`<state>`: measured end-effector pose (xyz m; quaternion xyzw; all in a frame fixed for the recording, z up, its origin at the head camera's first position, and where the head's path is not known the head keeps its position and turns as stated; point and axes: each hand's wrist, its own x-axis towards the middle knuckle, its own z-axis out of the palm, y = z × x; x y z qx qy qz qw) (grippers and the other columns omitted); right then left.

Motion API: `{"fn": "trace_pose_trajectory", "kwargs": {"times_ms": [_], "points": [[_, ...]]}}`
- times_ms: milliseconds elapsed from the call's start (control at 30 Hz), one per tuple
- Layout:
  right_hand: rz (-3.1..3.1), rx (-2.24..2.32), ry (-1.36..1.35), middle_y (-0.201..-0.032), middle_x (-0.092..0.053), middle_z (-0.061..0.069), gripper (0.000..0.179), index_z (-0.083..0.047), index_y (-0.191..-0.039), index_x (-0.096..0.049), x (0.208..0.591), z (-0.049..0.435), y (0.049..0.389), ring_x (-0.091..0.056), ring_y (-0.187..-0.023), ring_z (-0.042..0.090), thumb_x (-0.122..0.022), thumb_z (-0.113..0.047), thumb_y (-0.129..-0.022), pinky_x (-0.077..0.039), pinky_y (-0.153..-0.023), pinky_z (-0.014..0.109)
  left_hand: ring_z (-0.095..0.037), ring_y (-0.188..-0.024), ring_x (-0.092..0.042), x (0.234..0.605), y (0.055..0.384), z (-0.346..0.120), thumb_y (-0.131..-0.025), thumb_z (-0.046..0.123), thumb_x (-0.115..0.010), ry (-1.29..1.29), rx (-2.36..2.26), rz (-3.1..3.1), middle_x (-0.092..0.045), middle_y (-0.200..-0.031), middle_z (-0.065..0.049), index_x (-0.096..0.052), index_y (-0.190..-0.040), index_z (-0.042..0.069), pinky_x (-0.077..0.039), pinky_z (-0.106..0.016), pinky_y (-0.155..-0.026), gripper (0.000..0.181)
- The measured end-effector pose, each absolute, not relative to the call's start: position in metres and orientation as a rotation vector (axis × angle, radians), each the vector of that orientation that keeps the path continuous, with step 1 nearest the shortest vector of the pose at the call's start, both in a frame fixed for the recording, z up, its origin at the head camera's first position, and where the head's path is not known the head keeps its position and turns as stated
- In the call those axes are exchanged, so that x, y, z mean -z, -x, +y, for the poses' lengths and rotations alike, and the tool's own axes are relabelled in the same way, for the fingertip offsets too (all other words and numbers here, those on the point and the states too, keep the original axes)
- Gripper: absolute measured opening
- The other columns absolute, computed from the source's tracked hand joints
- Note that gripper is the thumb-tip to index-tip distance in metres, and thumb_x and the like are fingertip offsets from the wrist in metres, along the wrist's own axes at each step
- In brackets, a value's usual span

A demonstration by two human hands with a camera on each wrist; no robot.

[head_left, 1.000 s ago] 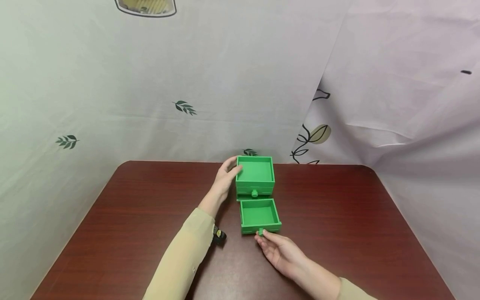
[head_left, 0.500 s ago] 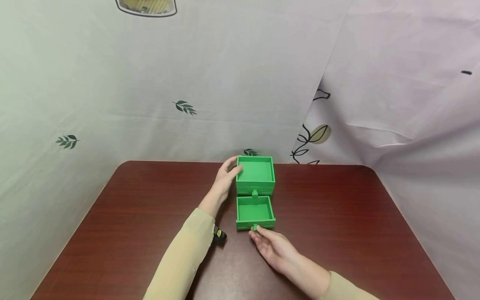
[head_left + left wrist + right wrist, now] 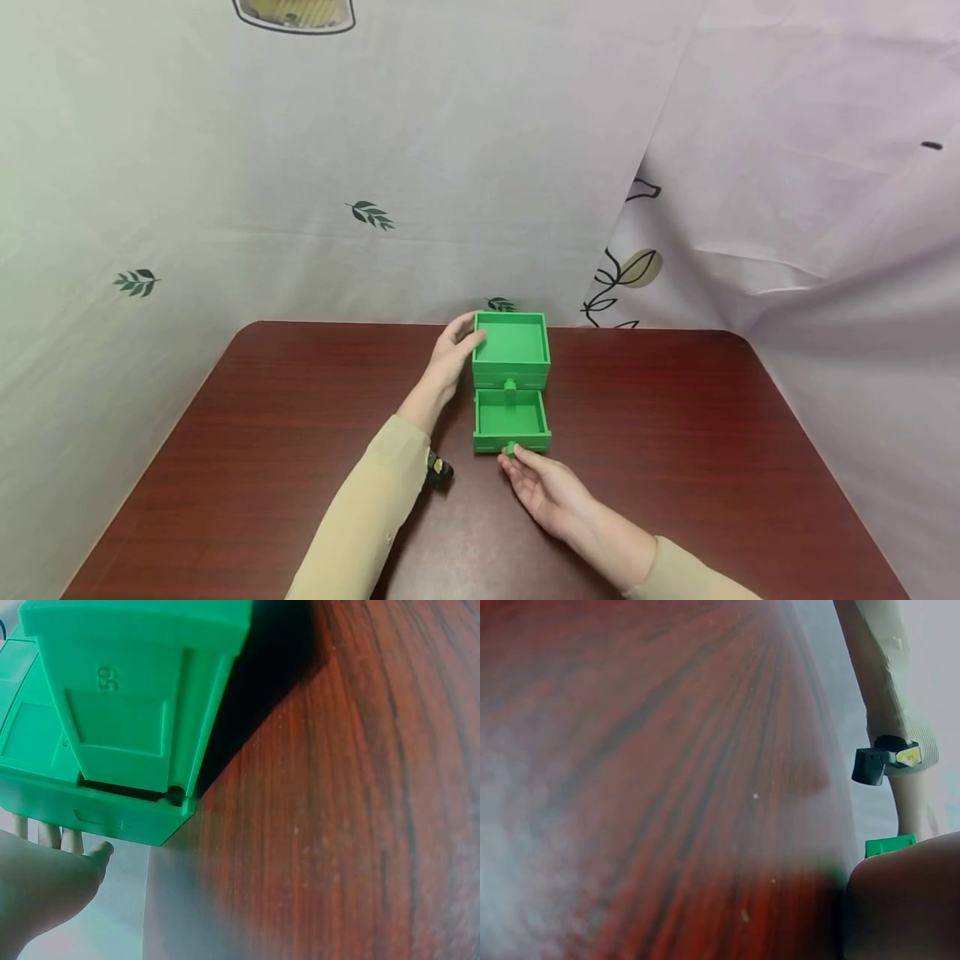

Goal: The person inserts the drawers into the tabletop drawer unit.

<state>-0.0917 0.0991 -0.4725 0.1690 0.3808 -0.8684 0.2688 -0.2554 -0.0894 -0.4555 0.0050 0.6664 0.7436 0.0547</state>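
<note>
A small green drawer cabinet (image 3: 512, 371) stands near the table's back edge, with a shallow recessed top. My left hand (image 3: 452, 354) holds its left side, the thumb at the top rim and the fingertips towards the back corner. The left wrist view shows the cabinet's side (image 3: 112, 682) close up, with fingers at its far end. Below the upper drawer, the lower green drawer (image 3: 491, 442) juts out towards me, its inside bare. My right hand (image 3: 551, 500) pinches that drawer's knob (image 3: 511, 448) between thumb and fingers. In the right wrist view the hand (image 3: 907, 900) hides the drawer.
A dark reddish-brown table (image 3: 675, 450) spreads around the cabinet. A black wrist camera (image 3: 439, 472) sticks out from the left sleeve, left of the drawer. Behind the table hangs a pale printed cloth (image 3: 450, 167).
My right hand has moved the lower drawer back and slightly left. It was askew and apart from the cabinet; now it sits straight and partly inside. The left hand stays put.
</note>
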Motion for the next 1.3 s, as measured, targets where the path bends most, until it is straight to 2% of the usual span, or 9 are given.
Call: {"fn": "trace_pose_trajectory", "kwargs": {"times_ms": [800,933,1133,1300], "points": [[1.077,2.343,-0.433,-0.092,-0.078,-0.002,0.027,-0.011,-0.096,-0.073,0.4717,0.0943,0.0930,-0.075,-0.088,0.003,-0.051,-0.007,-0.112,-0.057,-0.085,0.010,-0.031,-0.158,-0.035,0.4547,0.2554,-0.0895,-0.105,0.020,-0.066,-0.017,-2.254,2.024,-0.044,-0.166,-0.013,-0.046,-0.159,0.012,-0.028,-0.050,-0.132,0.058],[1.121,2.330,-0.419,-0.092,-0.078,0.000,0.022,-0.007,-0.101,-0.070,0.4709,0.0936,0.0929,-0.075,-0.089,0.003,-0.051,-0.005,-0.111,-0.058,-0.086,0.011,-0.031,-0.159,-0.034,0.4541,0.2550,-0.0896,-0.105,0.020,-0.065,-0.012,-2.247,2.025,-0.042,-0.167,-0.013,-0.046,-0.160,0.012,-0.027,-0.050,-0.132,0.059],[1.157,2.298,-0.456,-0.090,-0.078,0.005,0.013,0.005,-0.116,-0.062,0.4671,0.0922,0.0951,-0.076,-0.087,0.007,-0.053,-0.003,-0.110,-0.060,-0.086,0.014,-0.032,-0.158,-0.034,0.4554,0.2562,-0.0900,-0.105,0.019,-0.065,-0.019,-2.257,2.014,-0.042,-0.167,-0.014,-0.045,-0.160,0.011,-0.027,-0.051,-0.132,0.059],[1.184,2.293,-0.513,-0.089,-0.078,0.006,0.014,0.004,-0.119,-0.060,0.4657,0.0898,0.0960,-0.077,-0.085,0.008,-0.058,-0.005,-0.109,-0.061,-0.083,0.015,-0.032,-0.158,-0.035,0.4564,0.2558,-0.0900,-0.105,0.020,-0.065,-0.028,-2.253,2.017,-0.043,-0.166,-0.014,-0.046,-0.160,0.011,-0.028,-0.052,-0.132,0.058]]}}
